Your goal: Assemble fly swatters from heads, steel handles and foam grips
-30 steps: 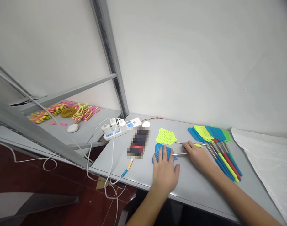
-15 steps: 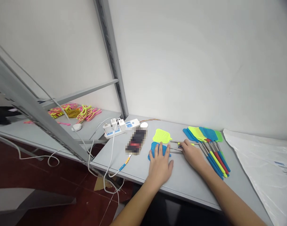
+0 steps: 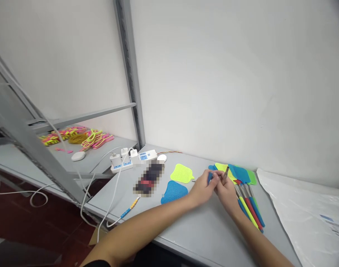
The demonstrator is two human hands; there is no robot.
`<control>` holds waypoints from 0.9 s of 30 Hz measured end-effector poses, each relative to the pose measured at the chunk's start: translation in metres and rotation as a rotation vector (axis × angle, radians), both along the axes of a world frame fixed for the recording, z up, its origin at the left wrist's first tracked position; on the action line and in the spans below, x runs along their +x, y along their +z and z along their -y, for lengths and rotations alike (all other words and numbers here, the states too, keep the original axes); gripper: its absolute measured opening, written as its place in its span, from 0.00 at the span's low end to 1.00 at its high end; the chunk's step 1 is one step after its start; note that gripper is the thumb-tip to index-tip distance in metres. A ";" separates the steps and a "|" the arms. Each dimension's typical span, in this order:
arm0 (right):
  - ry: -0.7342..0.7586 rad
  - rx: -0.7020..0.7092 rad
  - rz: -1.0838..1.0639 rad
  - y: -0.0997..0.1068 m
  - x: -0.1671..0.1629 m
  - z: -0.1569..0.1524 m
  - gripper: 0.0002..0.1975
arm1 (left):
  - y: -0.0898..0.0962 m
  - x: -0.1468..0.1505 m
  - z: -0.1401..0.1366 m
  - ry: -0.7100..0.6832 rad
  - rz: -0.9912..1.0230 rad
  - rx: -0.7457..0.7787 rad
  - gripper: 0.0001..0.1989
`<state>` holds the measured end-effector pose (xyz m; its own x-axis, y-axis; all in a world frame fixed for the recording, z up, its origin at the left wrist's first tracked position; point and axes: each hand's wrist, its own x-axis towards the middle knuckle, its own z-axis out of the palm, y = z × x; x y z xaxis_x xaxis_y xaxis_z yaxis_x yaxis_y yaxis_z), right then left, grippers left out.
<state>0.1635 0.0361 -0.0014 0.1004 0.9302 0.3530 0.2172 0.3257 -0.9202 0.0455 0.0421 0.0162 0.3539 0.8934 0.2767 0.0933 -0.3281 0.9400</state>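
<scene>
The left hand and the right hand were close together over the flat grey worktop. The left fingers were bent in and pinched a smooth blue handle, but most of it was hidden. The right fingers were curled around a thin, shiny metal rod, which poked up past them toward 12 o'clock. I could not tell if the rod and the handle were one piece.

At 9 o'clock from the hands, a flat blue plastic swatter head full of tiny holes lay on the worktop, near the left wrist. Between 9 and 10 o'clock lay a bright yellow-green plastic swatter head, also full of holes. Its neck pointed to about 4 o'clock.

At 3 o'clock sat a pile of swatters with metal sticks and blue, yellow-green and red handles. Their heads overlapped, and their handle ends pointed toward 5 o'clock. Past them was a crinkly white plastic sheet.

Farther off at 9 o'clock lay a dark blurred slab, and at 10 o'clock a long white power strip.
</scene>
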 end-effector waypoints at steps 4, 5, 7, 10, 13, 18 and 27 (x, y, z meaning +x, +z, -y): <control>-0.028 -0.064 -0.296 0.000 -0.007 -0.005 0.17 | -0.020 0.004 0.002 0.081 -0.027 -0.165 0.20; -0.027 -0.079 -0.427 0.001 -0.007 -0.006 0.17 | -0.025 0.003 0.002 0.065 -0.046 -0.170 0.20; -0.007 -0.122 -0.700 0.004 -0.004 -0.005 0.16 | -0.032 0.002 0.004 0.000 -0.094 -0.137 0.19; 0.021 -0.182 -0.886 0.008 0.011 -0.003 0.15 | -0.040 0.002 0.007 -0.109 -0.213 -0.070 0.18; 0.030 -0.189 -0.985 0.011 0.029 -0.002 0.13 | -0.046 0.003 0.008 -0.164 -0.321 -0.065 0.17; 0.043 -0.177 -1.085 0.020 0.039 -0.005 0.12 | -0.046 0.005 0.007 -0.230 -0.316 -0.098 0.15; 0.114 -0.220 -0.995 0.020 0.021 -0.004 0.17 | -0.049 0.006 0.006 -0.263 -0.282 -0.159 0.13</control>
